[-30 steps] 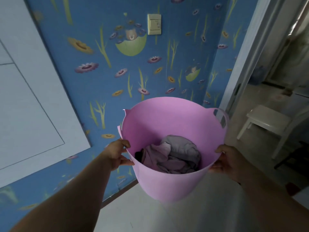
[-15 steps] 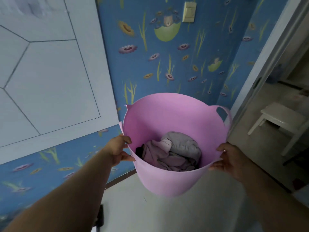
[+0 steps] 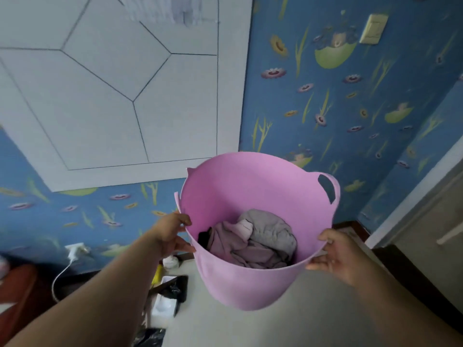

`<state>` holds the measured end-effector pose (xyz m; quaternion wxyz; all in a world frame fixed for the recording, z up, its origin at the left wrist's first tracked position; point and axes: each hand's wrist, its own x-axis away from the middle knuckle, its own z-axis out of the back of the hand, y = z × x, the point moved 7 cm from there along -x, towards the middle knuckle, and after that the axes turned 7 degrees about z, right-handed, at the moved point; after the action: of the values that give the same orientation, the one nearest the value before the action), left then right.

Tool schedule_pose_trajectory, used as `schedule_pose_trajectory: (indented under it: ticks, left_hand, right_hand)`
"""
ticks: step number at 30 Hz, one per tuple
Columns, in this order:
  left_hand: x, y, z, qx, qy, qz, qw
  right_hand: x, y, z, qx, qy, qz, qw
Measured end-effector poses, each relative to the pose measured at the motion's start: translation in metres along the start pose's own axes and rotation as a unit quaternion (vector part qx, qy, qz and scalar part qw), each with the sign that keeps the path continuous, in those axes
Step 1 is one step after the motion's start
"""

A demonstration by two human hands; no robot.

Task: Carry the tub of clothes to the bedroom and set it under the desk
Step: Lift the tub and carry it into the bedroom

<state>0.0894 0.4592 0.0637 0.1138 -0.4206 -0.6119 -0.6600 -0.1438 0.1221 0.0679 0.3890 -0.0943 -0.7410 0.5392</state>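
Observation:
A pink tub [image 3: 250,186] hangs in the air in front of me, above a pale floor. Grey and mauve clothes [image 3: 253,240] lie crumpled at its bottom. My left hand [image 3: 170,231] grips the tub's near left rim. On the near right rim my right hand [image 3: 333,254] holds on with its fingers curled over the edge. A cut-out handle [image 3: 327,187] shows on the tub's far right side. No desk is in view.
A blue flowered wall [image 3: 325,101] with a white panel [image 3: 112,83] faces me. At lower left lie a plugged-in white charger [image 3: 74,249], small boxes and clutter [image 3: 167,291], and a red object [image 3: 15,291]. A doorway edge [image 3: 426,191] is at right.
The view has swung left: the wall panel fills more of the frame, the doorway and white chair slid out at right, and floor clutter appeared at lower left. Both hands keep hold of the tub.

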Motion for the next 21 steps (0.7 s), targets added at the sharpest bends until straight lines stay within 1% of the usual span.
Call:
schedule_pose_trajectory:
  ticks: [5, 11, 12, 14, 18, 19, 21]
  left_hand:
    - [0.036, -0.021, 0.059, 0.061, 0.072, -0.024, 0.995]
    - [0.099, -0.05, 0.13, 0.133, 0.167, -0.041, 0.976]
    - [0.131, -0.072, 0.158, 0.177, 0.212, -0.052, 0.96]
    - [0.157, -0.085, 0.176, 0.208, 0.241, -0.069, 0.945]
    - [0.188, -0.08, 0.193, 0.214, 0.257, -0.087, 0.938]
    - [0.201, -0.084, 0.201, 0.219, 0.266, -0.092, 0.934]
    - [0.238, -0.106, 0.23, 0.257, 0.308, -0.099, 0.911]
  right_hand:
    - [-0.013, -0.004, -0.064, 0.044, -0.092, -0.008, 0.995]
    - [-0.012, -0.011, -0.156, 0.069, -0.195, 0.004, 0.978]
    - [-0.003, -0.004, -0.198, 0.1, -0.242, -0.004, 0.965]
    - [0.008, -0.007, -0.233, 0.125, -0.276, 0.005, 0.953]
    - [0.016, -0.013, -0.272, 0.117, -0.323, -0.005, 0.939]
    - [0.019, -0.012, -0.289, 0.13, -0.339, -0.007, 0.932]
    - [0.039, 0.002, -0.337, 0.163, -0.386, -0.015, 0.908]
